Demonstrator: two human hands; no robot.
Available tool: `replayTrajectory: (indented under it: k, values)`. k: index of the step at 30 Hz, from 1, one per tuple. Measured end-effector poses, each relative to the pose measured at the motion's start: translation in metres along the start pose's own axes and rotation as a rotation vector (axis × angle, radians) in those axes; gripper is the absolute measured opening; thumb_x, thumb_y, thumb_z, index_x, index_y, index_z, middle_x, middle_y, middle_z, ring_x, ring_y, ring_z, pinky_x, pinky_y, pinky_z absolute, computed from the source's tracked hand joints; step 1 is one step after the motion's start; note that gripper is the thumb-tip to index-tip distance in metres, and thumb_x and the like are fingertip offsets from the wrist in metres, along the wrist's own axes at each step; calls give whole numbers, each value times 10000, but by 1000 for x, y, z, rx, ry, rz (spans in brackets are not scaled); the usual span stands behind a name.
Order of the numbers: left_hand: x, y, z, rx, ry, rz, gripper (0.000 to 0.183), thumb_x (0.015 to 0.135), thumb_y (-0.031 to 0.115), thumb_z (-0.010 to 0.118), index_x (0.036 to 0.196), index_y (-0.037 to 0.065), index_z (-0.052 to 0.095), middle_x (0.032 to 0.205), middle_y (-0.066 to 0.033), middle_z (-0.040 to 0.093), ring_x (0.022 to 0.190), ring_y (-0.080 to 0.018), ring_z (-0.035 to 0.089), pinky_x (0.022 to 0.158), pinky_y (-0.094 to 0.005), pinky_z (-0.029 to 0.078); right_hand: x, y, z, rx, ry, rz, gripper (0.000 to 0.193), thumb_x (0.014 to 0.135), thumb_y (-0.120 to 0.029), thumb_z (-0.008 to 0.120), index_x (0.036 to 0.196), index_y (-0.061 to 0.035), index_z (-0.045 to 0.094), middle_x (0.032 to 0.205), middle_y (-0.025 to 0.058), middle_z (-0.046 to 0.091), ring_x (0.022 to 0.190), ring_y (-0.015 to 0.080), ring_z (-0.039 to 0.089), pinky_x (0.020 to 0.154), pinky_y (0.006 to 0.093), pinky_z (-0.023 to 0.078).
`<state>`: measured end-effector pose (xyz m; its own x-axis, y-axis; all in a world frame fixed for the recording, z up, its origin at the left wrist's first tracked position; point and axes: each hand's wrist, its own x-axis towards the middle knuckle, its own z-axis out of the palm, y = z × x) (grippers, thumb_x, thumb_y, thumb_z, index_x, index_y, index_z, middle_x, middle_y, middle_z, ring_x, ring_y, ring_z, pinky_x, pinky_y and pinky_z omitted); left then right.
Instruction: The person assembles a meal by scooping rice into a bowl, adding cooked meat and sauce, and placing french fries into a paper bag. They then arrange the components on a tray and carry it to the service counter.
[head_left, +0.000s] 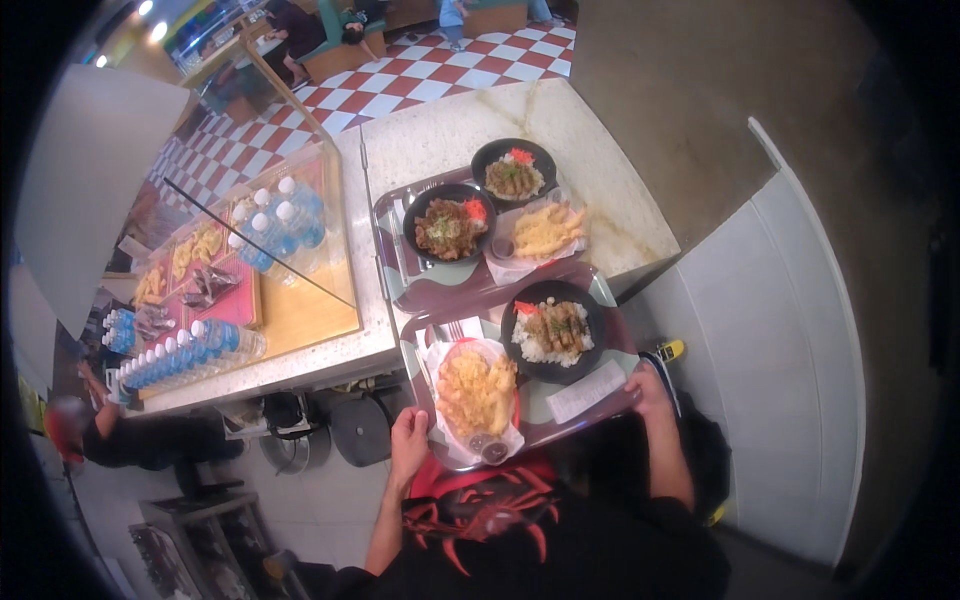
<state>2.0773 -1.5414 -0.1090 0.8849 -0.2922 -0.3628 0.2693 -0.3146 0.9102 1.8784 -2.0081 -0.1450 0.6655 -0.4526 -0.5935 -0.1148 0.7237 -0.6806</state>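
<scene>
My left hand point(408, 440) and my right hand point(650, 388) are closed on opposite sides of a patterned brown and green serving tray point(555, 430). On this tray sit a paper-lined basket of fried food point(475, 390) with small sauce cups point(490, 447), a black bowl of rice and sliced meat point(555, 332), a white receipt point(588, 391) and a fork point(457, 330). The tray's far edge meets a second tray point(420, 290) on the counter. That one carries a black bowl of meat with red garnish point(449, 224), another rice bowl point(513, 172) and a lined portion of fried strips point(545, 230).
The pale stone counter point(600, 150) supports the far tray. To the left are several water bottles point(285, 225), with fried snacks point(195, 250) on red trays. A low white partition point(780, 280) curves along the right. Another person point(140, 435) is at the far left.
</scene>
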Motion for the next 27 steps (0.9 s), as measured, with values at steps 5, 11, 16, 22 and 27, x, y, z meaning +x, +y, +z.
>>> replayTrajectory:
  k: [5,11,16,22,27]
  values:
    - [-7,18,-2,44,39,13,248,1044,173,542,1044,-38,673,883,-34,668,824,-102,582,749,-284,487,-13,4,1,24,-5,-4,385,591,87,577,968,25,628,929,137,644,792,321,681,688,398,589]
    - [-5,45,-2,336,194,136,291,975,211,618,1032,-59,711,828,-166,732,774,-225,709,739,-367,544,-23,-1,21,14,-73,-47,362,593,78,570,946,59,650,897,147,660,796,324,687,765,410,594]
    - [1,55,15,450,304,210,286,962,201,618,1097,-31,715,894,-214,748,877,-348,741,801,-444,557,-1,18,5,5,-119,-95,384,615,70,563,989,83,650,942,167,676,832,321,697,774,403,594]
    - [-14,72,9,551,273,179,291,945,182,601,1124,-14,720,944,-248,741,940,-413,724,853,-489,548,-32,21,26,44,-73,-137,286,658,43,582,941,39,619,896,124,641,798,286,664,716,386,560]
    - [3,70,19,556,283,189,335,918,190,613,1159,-17,719,996,-290,729,1005,-443,705,901,-502,544,-22,11,35,120,163,-285,180,774,-122,610,893,11,639,899,98,630,830,258,639,768,386,524]
